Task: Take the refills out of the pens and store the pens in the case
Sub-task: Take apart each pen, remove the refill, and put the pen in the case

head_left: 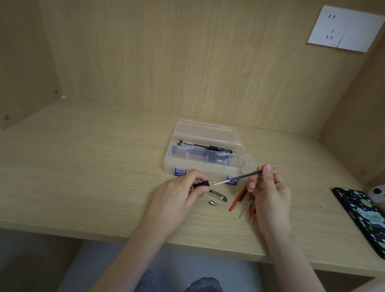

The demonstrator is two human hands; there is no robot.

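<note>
Left hand [178, 192], fingers curled round the pen barrel [202, 184]; right hand [270, 194], thumb and forefinger pinching the refill [243, 176], which spans the gap between both hands, just before the open case [208, 169].

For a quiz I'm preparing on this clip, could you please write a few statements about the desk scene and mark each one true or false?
1. The case is open, with pens inside. True.
2. The left hand holds the pen barrel. True.
3. The right hand is empty. False: its fingers pinch the refill.
4. The metal tip is screwed onto the pen. False: it lies on the desk beside the cap.
5. Several loose refills lie on the desk by the right hand. True.
</note>
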